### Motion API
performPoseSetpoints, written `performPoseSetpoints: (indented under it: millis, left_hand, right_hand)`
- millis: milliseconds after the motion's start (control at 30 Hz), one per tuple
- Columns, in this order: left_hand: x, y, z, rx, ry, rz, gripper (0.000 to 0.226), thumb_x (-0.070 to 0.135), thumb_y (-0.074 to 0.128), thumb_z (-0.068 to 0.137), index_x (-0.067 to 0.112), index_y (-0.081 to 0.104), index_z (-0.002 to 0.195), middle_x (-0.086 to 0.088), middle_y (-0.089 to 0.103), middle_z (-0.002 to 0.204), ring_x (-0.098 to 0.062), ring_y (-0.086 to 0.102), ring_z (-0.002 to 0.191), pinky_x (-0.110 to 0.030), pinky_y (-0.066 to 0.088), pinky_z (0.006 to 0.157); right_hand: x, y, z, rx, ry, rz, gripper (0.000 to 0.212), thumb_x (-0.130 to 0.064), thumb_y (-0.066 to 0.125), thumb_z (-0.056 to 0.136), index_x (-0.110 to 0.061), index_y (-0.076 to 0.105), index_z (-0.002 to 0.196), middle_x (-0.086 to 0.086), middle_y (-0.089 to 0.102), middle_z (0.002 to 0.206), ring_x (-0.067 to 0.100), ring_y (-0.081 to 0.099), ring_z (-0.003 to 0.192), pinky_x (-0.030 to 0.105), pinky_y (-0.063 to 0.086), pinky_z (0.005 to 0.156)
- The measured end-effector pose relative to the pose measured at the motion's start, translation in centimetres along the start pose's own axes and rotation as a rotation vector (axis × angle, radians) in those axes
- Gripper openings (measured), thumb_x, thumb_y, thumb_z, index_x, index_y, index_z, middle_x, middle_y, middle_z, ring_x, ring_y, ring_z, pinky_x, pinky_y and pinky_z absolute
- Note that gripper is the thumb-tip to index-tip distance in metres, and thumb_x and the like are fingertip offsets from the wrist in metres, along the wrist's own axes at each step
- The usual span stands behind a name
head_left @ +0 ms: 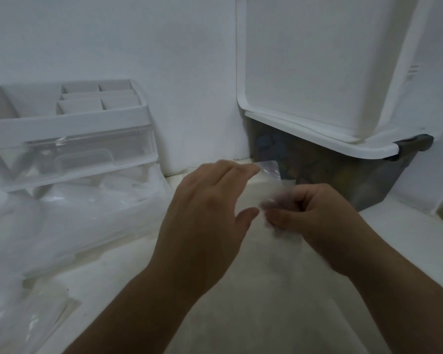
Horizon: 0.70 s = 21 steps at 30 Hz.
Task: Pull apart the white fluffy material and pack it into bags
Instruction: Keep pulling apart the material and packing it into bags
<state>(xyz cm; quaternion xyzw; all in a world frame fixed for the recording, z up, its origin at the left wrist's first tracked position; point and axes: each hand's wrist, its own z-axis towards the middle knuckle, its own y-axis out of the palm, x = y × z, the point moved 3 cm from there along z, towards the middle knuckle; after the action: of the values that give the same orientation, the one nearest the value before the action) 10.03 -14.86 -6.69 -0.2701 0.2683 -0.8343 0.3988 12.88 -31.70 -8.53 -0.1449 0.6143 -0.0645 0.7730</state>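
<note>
A small clear plastic bag [271,170] hangs blurred between my hands, above the white table. My left hand [205,215] reaches to the bag's upper edge with its fingertips, and the thumb sits lower beside the bag. My right hand [317,215] is curled, its fingers pinching a small tuft of white fluffy material [273,201] against the bag. The blur hides whether the tuft is inside the bag or just at its mouth.
A heap of clear bags with white filling [74,226] lies at the left. Behind it stands a white desk organizer [69,129] with a clear drawer. A dark translucent storage bin [330,175] stands at the back right, its white lid [304,72] leaning upright. The white table [241,302] lies below my hands.
</note>
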Motion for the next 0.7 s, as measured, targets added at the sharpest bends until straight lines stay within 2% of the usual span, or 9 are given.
performPoseSetpoints:
  millis: [100, 200, 300, 400, 500, 567, 633, 667, 700]
  left_hand:
    - [-0.7, 0.3, -0.3, -0.043, -0.071, -0.059, 0.041, 0.030, 0.076, 0.083, 0.025, 0.066, 0.122, 0.008, 0.071, 0.112, -0.015, 0.064, 0.103, -0.038, 0.050, 0.095]
    - [-1.2, 0.0, -0.1, 0.045, -0.082, -0.153, 0.015, 0.021, 0.072, 0.081, 0.024, 0.074, 0.096, 0.012, 0.071, 0.090, -0.008, 0.065, 0.084, -0.029, 0.053, 0.080]
    - [-1.5, -0.2, 0.0, 0.070, -0.095, -0.195, 0.012, 0.012, 0.076, 0.079, 0.023, 0.076, 0.084, 0.014, 0.070, 0.083, -0.004, 0.064, 0.078, -0.019, 0.049, 0.076]
    - [-1.8, -0.3, 0.0, 0.048, -0.125, -0.215, 0.012, 0.015, 0.077, 0.081, 0.026, 0.073, 0.082, 0.017, 0.070, 0.079, -0.002, 0.064, 0.079, -0.014, 0.046, 0.075]
    - [-2.0, -0.3, -0.1, 0.019, -0.182, -0.280, 0.010, 0.020, 0.076, 0.085, 0.027, 0.071, 0.080, 0.018, 0.068, 0.073, -0.001, 0.064, 0.076, -0.010, 0.044, 0.068]
    - [-2.0, -0.2, 0.0, 0.011, -0.210, -0.306, 0.007, 0.022, 0.075, 0.086, 0.026, 0.071, 0.081, 0.017, 0.069, 0.073, -0.002, 0.064, 0.075, -0.011, 0.044, 0.068]
    - [-2.1, -0.3, 0.0, 0.017, -0.229, -0.301, 0.006, 0.023, 0.074, 0.086, 0.026, 0.072, 0.082, 0.017, 0.069, 0.074, -0.001, 0.064, 0.076, -0.012, 0.045, 0.069]
    - [-2.1, -0.3, 0.0, 0.020, -0.240, -0.300, 0.005, 0.023, 0.074, 0.086, 0.026, 0.072, 0.082, 0.017, 0.069, 0.074, -0.001, 0.064, 0.076, -0.011, 0.046, 0.070]
    - [-2.1, -0.4, 0.0, 0.018, -0.249, -0.301, 0.005, 0.022, 0.074, 0.086, 0.025, 0.072, 0.082, 0.017, 0.069, 0.074, -0.001, 0.064, 0.077, -0.012, 0.046, 0.070]
  right_hand:
    - [-0.2, 0.2, -0.1, -0.034, -0.051, -0.062, 0.003, -0.014, 0.077, 0.082, -0.016, 0.079, 0.081, 0.003, 0.075, 0.070, 0.020, 0.072, 0.064, 0.033, 0.059, 0.064]
    - [-0.2, 0.2, -0.1, 0.001, -0.084, -0.035, 0.002, -0.011, 0.079, 0.078, -0.013, 0.079, 0.079, 0.007, 0.075, 0.071, 0.025, 0.071, 0.066, 0.040, 0.060, 0.068]
    - [0.1, -0.2, 0.1, 0.026, -0.076, 0.026, 0.014, -0.018, 0.084, 0.067, -0.012, 0.078, 0.079, 0.003, 0.074, 0.071, 0.021, 0.070, 0.063, 0.029, 0.059, 0.061]
    - [0.4, -0.8, 0.3, 0.017, -0.032, 0.111, 0.046, -0.030, 0.084, 0.054, -0.010, 0.078, 0.094, 0.010, 0.076, 0.085, 0.022, 0.071, 0.074, 0.028, 0.057, 0.068]
    - [0.2, -1.0, 0.2, -0.087, -0.050, 0.136, 0.037, -0.030, 0.088, 0.059, -0.014, 0.079, 0.091, 0.009, 0.077, 0.085, 0.023, 0.073, 0.077, 0.028, 0.057, 0.069]
    - [-0.5, -0.7, -0.1, -0.163, -0.095, 0.077, 0.016, -0.036, 0.080, 0.070, -0.023, 0.079, 0.079, -0.003, 0.075, 0.074, 0.012, 0.071, 0.067, 0.022, 0.053, 0.064]
    - [-0.7, -0.4, -0.2, -0.171, -0.153, -0.092, 0.026, -0.053, 0.075, 0.074, -0.027, 0.077, 0.075, -0.005, 0.068, 0.064, 0.015, 0.063, 0.058, 0.027, 0.050, 0.058]
    - [-0.7, -0.1, -0.3, -0.168, -0.154, -0.173, 0.034, -0.060, 0.072, 0.072, -0.027, 0.076, 0.079, -0.002, 0.070, 0.066, 0.022, 0.064, 0.060, 0.037, 0.052, 0.061]
    - [-0.5, 0.1, -0.3, -0.174, -0.162, -0.224, 0.036, -0.062, 0.068, 0.071, -0.028, 0.076, 0.080, -0.001, 0.071, 0.067, 0.026, 0.065, 0.062, 0.039, 0.054, 0.063]
